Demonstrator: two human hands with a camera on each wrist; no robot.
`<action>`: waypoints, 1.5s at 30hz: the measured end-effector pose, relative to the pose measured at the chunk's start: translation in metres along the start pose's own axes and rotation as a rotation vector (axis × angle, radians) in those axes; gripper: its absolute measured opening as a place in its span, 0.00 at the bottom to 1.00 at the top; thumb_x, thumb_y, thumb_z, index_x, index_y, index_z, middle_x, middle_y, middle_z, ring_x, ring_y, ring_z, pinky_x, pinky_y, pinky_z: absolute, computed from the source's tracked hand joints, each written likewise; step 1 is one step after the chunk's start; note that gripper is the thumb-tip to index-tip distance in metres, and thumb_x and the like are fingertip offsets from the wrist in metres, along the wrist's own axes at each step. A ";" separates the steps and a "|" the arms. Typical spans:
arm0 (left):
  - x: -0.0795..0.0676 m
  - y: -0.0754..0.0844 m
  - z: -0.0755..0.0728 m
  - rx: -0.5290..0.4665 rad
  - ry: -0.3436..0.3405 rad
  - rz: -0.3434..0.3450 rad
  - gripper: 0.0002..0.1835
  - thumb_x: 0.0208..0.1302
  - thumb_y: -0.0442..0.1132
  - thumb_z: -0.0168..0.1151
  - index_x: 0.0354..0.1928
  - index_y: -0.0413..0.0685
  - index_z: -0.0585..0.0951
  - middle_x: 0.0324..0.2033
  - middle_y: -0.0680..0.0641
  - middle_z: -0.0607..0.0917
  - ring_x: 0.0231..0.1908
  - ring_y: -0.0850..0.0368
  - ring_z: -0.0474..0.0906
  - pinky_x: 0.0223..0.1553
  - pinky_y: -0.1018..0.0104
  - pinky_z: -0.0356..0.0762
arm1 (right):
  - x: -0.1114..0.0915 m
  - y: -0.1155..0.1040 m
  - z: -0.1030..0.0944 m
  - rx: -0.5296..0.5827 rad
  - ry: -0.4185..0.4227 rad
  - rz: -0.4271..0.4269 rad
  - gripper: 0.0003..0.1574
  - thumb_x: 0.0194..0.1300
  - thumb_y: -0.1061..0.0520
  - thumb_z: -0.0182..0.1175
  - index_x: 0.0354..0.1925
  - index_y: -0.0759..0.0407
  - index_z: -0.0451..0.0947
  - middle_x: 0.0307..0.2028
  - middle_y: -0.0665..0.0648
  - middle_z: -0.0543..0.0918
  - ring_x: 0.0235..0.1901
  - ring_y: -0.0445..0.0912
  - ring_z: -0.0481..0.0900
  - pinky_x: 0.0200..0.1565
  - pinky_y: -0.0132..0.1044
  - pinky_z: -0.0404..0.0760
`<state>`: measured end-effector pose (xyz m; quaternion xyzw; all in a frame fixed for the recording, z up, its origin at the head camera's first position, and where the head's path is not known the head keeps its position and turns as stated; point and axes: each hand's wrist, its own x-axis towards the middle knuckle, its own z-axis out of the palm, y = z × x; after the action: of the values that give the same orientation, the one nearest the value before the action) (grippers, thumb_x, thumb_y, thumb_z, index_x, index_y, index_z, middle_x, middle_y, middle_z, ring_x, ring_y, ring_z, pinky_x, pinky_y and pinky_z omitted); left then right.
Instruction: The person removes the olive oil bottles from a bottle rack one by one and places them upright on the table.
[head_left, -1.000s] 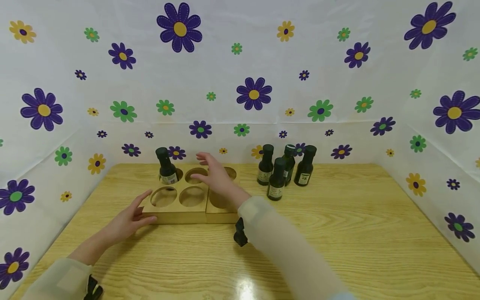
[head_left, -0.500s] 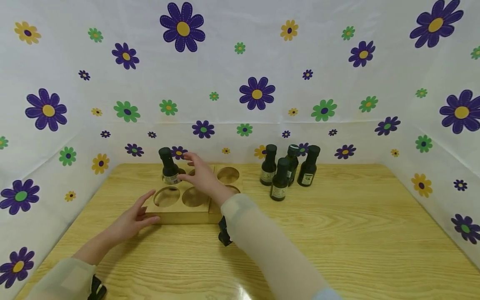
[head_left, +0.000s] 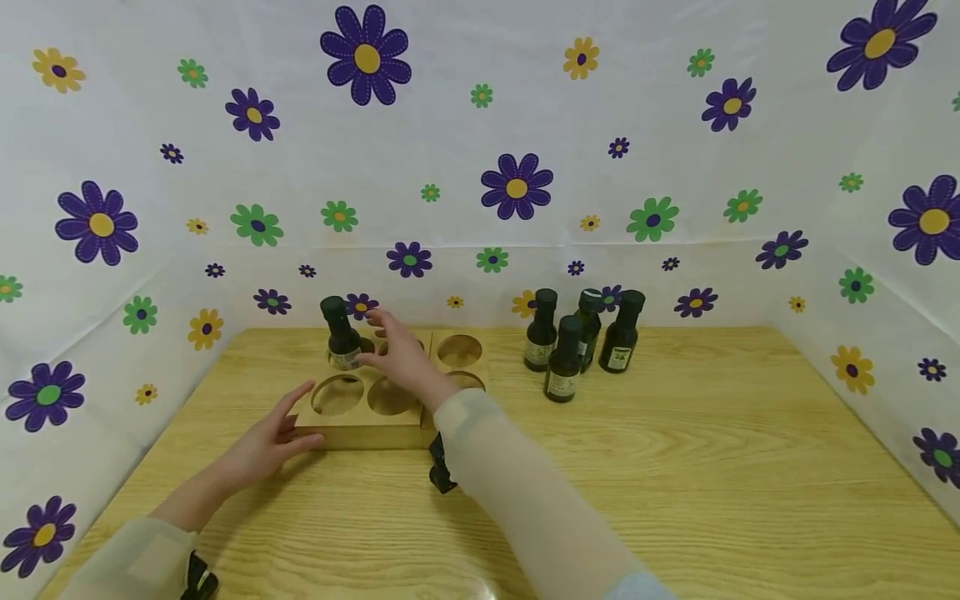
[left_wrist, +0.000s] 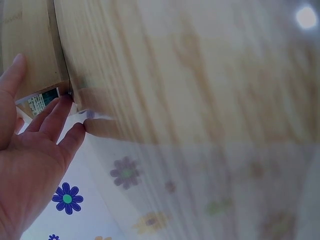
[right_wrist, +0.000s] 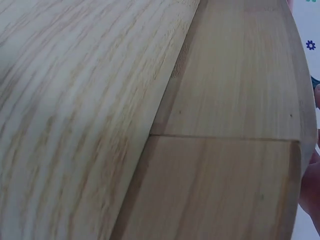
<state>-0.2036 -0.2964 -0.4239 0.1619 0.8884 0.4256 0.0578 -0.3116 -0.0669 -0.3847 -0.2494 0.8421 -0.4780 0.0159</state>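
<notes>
A wooden holder [head_left: 360, 437] with round holes lies on the table, made of two blocks set side by side. One dark bottle [head_left: 342, 337] with a black cap stands tilted in its back left hole. My left hand [head_left: 258, 443] touches the holder's front left corner, thumb at the front face and fingers along the side, fairly straight; the left wrist view shows this hand [left_wrist: 35, 155] close up. My right hand [head_left: 402, 357] reaches over the holder, fingers spread, thumb tip right beside the bottle. In the right wrist view, the blocks' front faces [right_wrist: 230, 75] fill the right half.
To the right of the holder several similar dark bottles stand close together, among them a front one [head_left: 562, 371] and a right one [head_left: 621, 337]. A white cloth [head_left: 450, 125] with printed flowers walls the wooden table [head_left: 675, 467] at the back and sides.
My right hand has moved left across the holder, from over the middle holes to beside the bottle. My left hand stays at the corner. The head view has shifted slightly.
</notes>
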 end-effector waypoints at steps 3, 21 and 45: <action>-0.001 0.001 0.000 -0.003 0.000 -0.001 0.44 0.69 0.41 0.60 0.77 0.49 0.45 0.69 0.21 0.50 0.59 0.25 0.66 0.55 0.39 0.69 | 0.002 -0.001 0.005 0.010 -0.010 0.014 0.44 0.66 0.58 0.65 0.73 0.55 0.55 0.68 0.55 0.66 0.65 0.50 0.67 0.60 0.39 0.71; -0.001 0.001 0.003 -0.001 -0.006 -0.004 0.44 0.69 0.42 0.61 0.77 0.48 0.45 0.69 0.22 0.47 0.62 0.23 0.58 0.56 0.38 0.67 | 0.007 0.000 0.018 -0.074 -0.022 0.047 0.44 0.65 0.51 0.65 0.73 0.50 0.56 0.67 0.53 0.69 0.63 0.47 0.70 0.62 0.42 0.69; -0.001 0.000 -0.001 -0.003 -0.009 0.019 0.43 0.69 0.41 0.61 0.77 0.46 0.46 0.65 0.19 0.57 0.57 0.27 0.69 0.53 0.41 0.72 | 0.020 -0.007 0.020 -0.241 -0.036 0.025 0.41 0.66 0.48 0.64 0.72 0.53 0.62 0.64 0.53 0.73 0.60 0.48 0.71 0.60 0.37 0.70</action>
<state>-0.2030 -0.2975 -0.4227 0.1722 0.8860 0.4266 0.0578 -0.3212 -0.0950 -0.3858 -0.2475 0.8960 -0.3687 0.0070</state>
